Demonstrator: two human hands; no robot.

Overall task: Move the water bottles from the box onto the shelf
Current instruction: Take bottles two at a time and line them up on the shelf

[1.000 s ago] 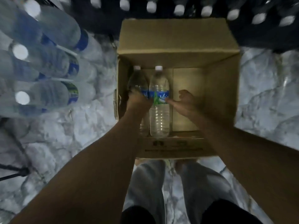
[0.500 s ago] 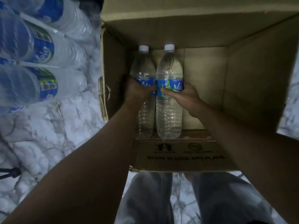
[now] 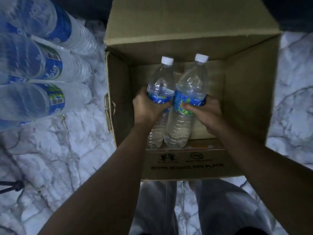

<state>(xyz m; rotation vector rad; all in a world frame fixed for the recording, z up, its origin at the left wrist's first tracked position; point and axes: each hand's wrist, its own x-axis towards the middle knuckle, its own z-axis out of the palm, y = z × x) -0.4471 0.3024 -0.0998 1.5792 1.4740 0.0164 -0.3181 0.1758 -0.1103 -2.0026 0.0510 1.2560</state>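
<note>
Head view: both arms reach into the cardboard box (image 3: 245, 92), the left hand (image 3: 149, 107) gripping one bottle (image 3: 160, 85), the right hand (image 3: 203, 111) gripping another bottle (image 3: 191, 83). Stacked bottles (image 3: 42, 68) lie at ten o'clock on the marble floor (image 3: 59, 158).

My right hand (image 3: 203, 110) now grips the right bottle (image 3: 192, 83), no longer beside it. Its top now leans away from the left bottle (image 3: 160, 83).

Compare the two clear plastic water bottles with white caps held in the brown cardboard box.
The left bottle is gripped by the left hand, the right bottle by the right hand. The right bottle's label shows green; the left bottle's shows mostly blue. Both are clear, white-capped, inside the box.
</note>
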